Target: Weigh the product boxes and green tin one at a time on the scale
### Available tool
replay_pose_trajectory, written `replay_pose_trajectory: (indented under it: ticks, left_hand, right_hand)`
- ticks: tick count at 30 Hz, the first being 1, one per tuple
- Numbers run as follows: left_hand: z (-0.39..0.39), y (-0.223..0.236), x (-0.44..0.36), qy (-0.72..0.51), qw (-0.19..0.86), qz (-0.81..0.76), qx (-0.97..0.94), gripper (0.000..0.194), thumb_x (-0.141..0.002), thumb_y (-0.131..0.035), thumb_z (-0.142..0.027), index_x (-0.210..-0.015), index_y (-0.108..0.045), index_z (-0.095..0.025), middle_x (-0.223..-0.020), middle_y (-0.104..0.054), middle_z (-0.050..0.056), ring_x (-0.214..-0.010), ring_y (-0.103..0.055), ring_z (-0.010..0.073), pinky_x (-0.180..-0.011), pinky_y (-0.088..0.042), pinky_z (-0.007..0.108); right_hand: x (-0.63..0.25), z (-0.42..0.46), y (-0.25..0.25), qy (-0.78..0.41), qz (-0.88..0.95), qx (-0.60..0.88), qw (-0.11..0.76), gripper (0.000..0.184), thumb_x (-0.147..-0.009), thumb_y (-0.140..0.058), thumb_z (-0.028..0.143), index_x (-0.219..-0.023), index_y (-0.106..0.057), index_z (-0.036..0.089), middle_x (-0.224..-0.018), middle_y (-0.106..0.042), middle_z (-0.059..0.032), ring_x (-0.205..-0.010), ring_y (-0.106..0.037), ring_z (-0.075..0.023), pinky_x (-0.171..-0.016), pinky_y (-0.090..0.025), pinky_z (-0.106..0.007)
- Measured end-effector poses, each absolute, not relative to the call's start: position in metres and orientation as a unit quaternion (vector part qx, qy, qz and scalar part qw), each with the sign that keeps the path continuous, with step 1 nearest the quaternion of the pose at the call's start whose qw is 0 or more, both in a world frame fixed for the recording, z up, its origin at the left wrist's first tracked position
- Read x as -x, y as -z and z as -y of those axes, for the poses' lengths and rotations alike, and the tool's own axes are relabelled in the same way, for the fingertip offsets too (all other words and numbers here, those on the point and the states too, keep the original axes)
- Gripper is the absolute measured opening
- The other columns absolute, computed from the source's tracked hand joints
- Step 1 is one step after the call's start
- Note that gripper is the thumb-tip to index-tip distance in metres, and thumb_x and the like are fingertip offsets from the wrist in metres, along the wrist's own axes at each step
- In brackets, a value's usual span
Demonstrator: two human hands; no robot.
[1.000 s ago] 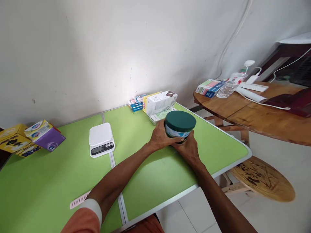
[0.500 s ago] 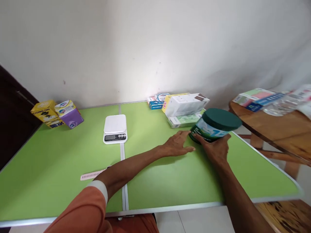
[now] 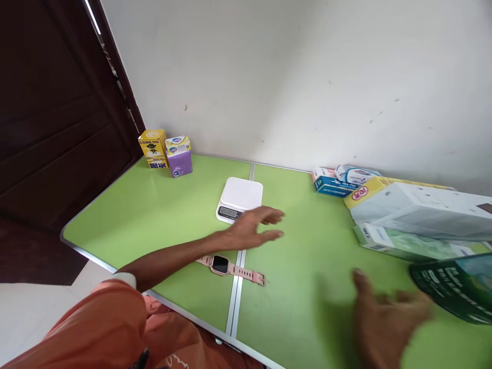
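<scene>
My left hand [image 3: 255, 229] is open, thumb and fingers apart, hovering over the front right corner of a white digital kitchen scale [image 3: 242, 192] and hiding some of its buttons. Below that forearm lies a pink smartwatch [image 3: 220, 264], its strap stretched out flat and partly covered by the arm. My right hand [image 3: 388, 320], blurred by motion, has its thumb spread away from the fingers and nothing in its grasp. Beside it, a dark green tub [image 3: 455, 287] with a printed label is cut off by the right edge of the view.
At the back left stand a yellow box [image 3: 154, 148] and a purple and white box [image 3: 180, 158]. Small cartons [image 3: 333, 185], a long white box [image 3: 418, 210] and a green carton [image 3: 411, 244] lie along the wall. A metal seam [image 3: 235, 302] crosses the green table [image 3: 284, 302].
The view has swung left. My right hand has let go of the green tub and come away from it. My left hand has moved from beside the tub to the scale. The watch face is uncovered.
</scene>
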State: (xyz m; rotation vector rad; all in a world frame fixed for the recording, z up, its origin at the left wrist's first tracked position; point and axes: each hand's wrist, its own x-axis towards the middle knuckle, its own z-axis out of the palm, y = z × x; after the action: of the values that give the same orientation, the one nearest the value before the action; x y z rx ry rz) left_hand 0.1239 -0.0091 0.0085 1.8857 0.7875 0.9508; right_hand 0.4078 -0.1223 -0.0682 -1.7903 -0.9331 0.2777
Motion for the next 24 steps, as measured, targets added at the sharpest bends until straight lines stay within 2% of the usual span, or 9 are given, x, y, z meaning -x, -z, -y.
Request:
replay_pose_trajectory:
  ticks: [2,4,7,10,12,15,17,21,24]
  left_hand:
    - [0.005,-0.009,-0.091,-0.420,0.411,-0.349,-0.730,0.046,-0.098,-0.081,-0.048,-0.134,-0.073,-0.021,-0.128,-0.081,0.015,-0.117,-0.080,0.0284,-0.106,-0.066,0.050]
    - [0.000,-0.010,-0.063,-0.448,0.384,-0.384,-0.710,0.046,-0.098,-0.080,-0.052,-0.132,-0.074,-0.022,-0.126,-0.082,0.015,-0.116,-0.080,0.0288,-0.105,-0.066,0.051]
    - [-0.014,-0.011,-0.024,-0.500,0.308,-0.444,-0.677,0.050,-0.097,-0.078,-0.058,-0.132,-0.073,-0.023,-0.130,-0.080,0.015,-0.119,-0.077,0.0312,-0.108,-0.063,0.053]
    - [-0.040,-0.009,0.022,-0.569,0.216,-0.508,-0.609,0.062,-0.093,-0.080,-0.062,-0.139,-0.067,-0.023,-0.144,-0.071,0.018,-0.133,-0.070,0.0349,-0.114,-0.058,0.056]
    - [-0.062,-0.007,0.057,-0.608,0.162,-0.554,-0.545,0.070,-0.090,-0.083,-0.058,-0.147,-0.060,-0.023,-0.154,-0.063,0.019,-0.142,-0.063,0.0362,-0.121,-0.053,0.056]
    - [-0.096,0.000,0.106,-0.625,0.119,-0.609,-0.474,0.084,-0.082,-0.090,-0.047,-0.153,-0.051,-0.022,-0.163,-0.053,0.020,-0.154,-0.052,0.0373,-0.131,-0.043,0.056]
    - [-0.114,0.008,0.132,-0.606,0.131,-0.630,-0.468,0.089,-0.076,-0.094,-0.042,-0.151,-0.051,-0.019,-0.162,-0.053,0.023,-0.157,-0.049,0.0388,-0.133,-0.039,0.056]
    - [-0.144,0.031,0.156,-0.559,0.188,-0.632,-0.503,0.086,-0.069,-0.097,-0.039,-0.141,-0.058,-0.016,-0.150,-0.063,0.024,-0.148,-0.057,0.0407,-0.128,-0.044,0.060]
    - [-0.161,0.048,0.159,-0.574,0.199,-0.606,-0.513,0.084,-0.065,-0.098,-0.038,-0.138,-0.062,-0.019,-0.142,-0.069,0.018,-0.138,-0.065,0.0388,-0.121,-0.050,0.061]
  right_hand:
    - [-0.338,0.114,0.056,-0.229,0.404,0.699,0.543,0.089,-0.086,-0.071,0.080,-0.164,-0.043,0.048,-0.169,-0.049,-0.0173,-0.156,-0.053,-0.0491,-0.125,-0.048,-0.080]
    - [-0.276,0.096,0.039,-0.291,0.523,0.591,0.541,0.073,-0.096,-0.066,0.073,-0.159,-0.056,0.036,-0.166,-0.057,-0.0164,-0.154,-0.058,-0.0456,-0.127,-0.048,-0.079]
    - [-0.205,0.055,0.012,-0.333,0.625,0.471,0.526,0.060,-0.107,-0.060,0.062,-0.159,-0.058,0.032,-0.167,-0.060,-0.0159,-0.152,-0.062,-0.0405,-0.125,-0.055,-0.067]
    - [-0.153,0.001,-0.002,-0.362,0.683,0.397,0.495,0.062,-0.108,-0.058,0.062,-0.161,-0.057,0.029,-0.165,-0.061,-0.0172,-0.150,-0.064,-0.0400,-0.123,-0.057,-0.063]
    - [-0.122,-0.037,-0.001,-0.368,0.705,0.366,0.482,0.065,-0.107,-0.059,0.064,-0.161,-0.056,0.028,-0.165,-0.062,-0.0179,-0.149,-0.065,-0.0392,-0.125,-0.055,-0.063]
    - [-0.082,-0.091,0.008,-0.380,0.712,0.355,0.471,0.076,-0.101,-0.064,0.070,-0.163,-0.054,0.027,-0.165,-0.060,-0.0197,-0.151,-0.062,-0.0389,-0.126,-0.053,-0.064]
    - [-0.061,-0.123,0.016,-0.393,0.701,0.378,0.461,0.090,-0.095,-0.070,0.076,-0.165,-0.050,0.024,-0.166,-0.058,-0.0234,-0.154,-0.059,-0.0413,-0.124,-0.052,-0.066]
    - [-0.029,-0.172,0.018,-0.435,0.641,0.447,0.447,0.131,-0.071,-0.088,0.084,-0.172,-0.036,0.018,-0.175,-0.043,-0.0316,-0.163,-0.044,-0.0501,-0.128,-0.043,-0.074]
    - [-0.011,-0.202,0.002,-0.421,0.631,0.466,0.455,0.150,-0.061,-0.096,0.081,-0.176,-0.027,0.013,-0.181,-0.028,-0.0328,-0.170,-0.029,-0.0510,-0.135,-0.032,-0.072]
